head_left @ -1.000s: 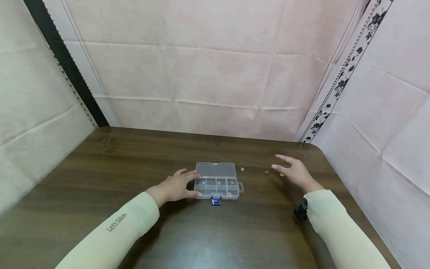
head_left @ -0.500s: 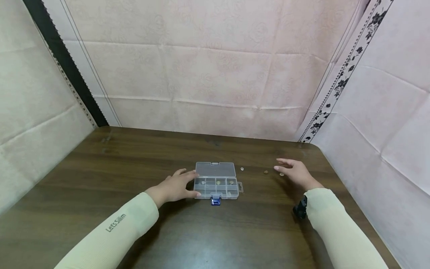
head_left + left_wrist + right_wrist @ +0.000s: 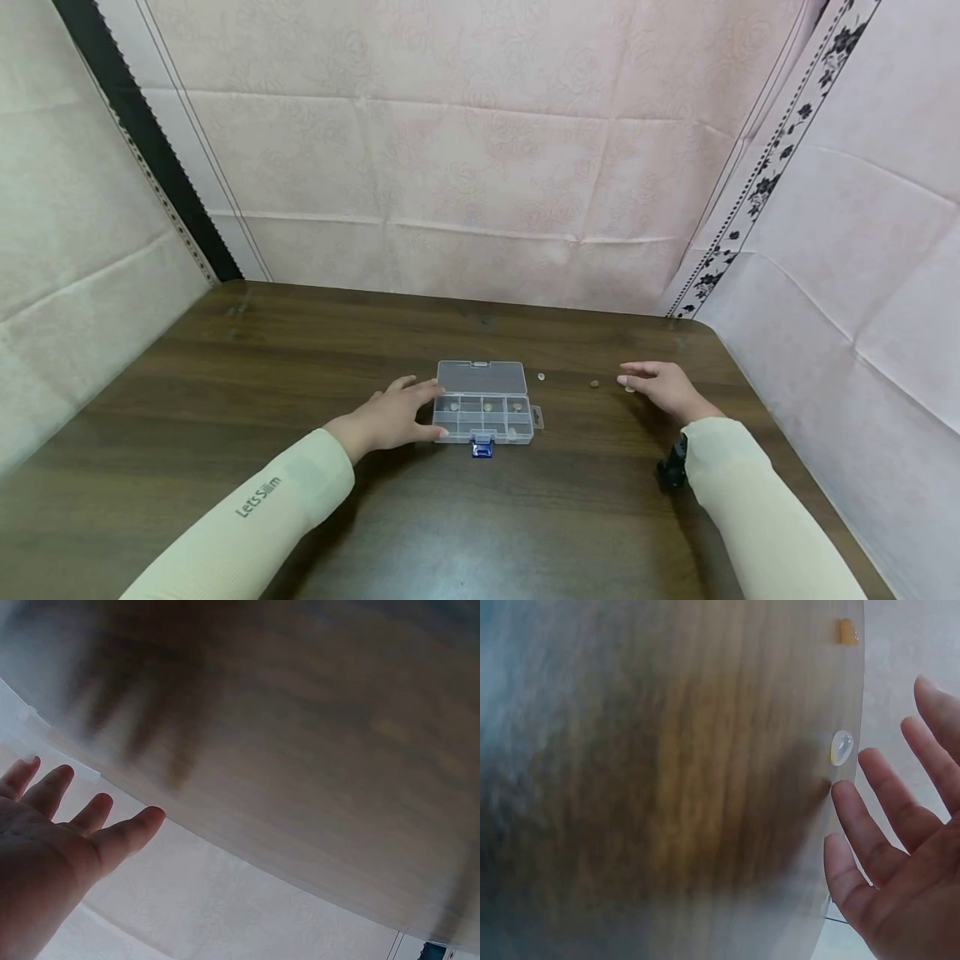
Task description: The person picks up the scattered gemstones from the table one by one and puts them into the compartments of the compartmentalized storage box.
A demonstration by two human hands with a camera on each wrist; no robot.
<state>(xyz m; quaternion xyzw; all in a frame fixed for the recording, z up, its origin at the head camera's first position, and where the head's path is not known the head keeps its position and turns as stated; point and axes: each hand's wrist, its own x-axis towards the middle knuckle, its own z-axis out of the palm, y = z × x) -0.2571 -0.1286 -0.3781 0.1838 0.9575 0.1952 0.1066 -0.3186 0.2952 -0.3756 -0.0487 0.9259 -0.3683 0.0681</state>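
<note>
A clear plastic compartment box (image 3: 482, 417) lies on the table with its lid (image 3: 482, 377) raised at the back. Several small pieces sit in its compartments. My left hand (image 3: 390, 418) rests at the box's left side, its thumb by the front corner and a finger near the hinge. Over on the right, my right hand (image 3: 663, 389) hovers low above a small pale stone (image 3: 841, 748), fingers apart and holding nothing. That stone is partly covered by the fingertips in the head view. An amber-brown stone (image 3: 594, 384) lies left of this hand.
Between the box and my right hand lies a small whitish piece (image 3: 542, 377). A blue latch (image 3: 482, 448) sticks out at the box's front. Pale cloth (image 3: 480, 183) hangs behind the brown wooden table (image 3: 337, 333) and at both sides.
My right hand has lowered slightly toward the pale stone, and its thumb and fingers have drawn closer together. The left hand and the box have stayed in place.
</note>
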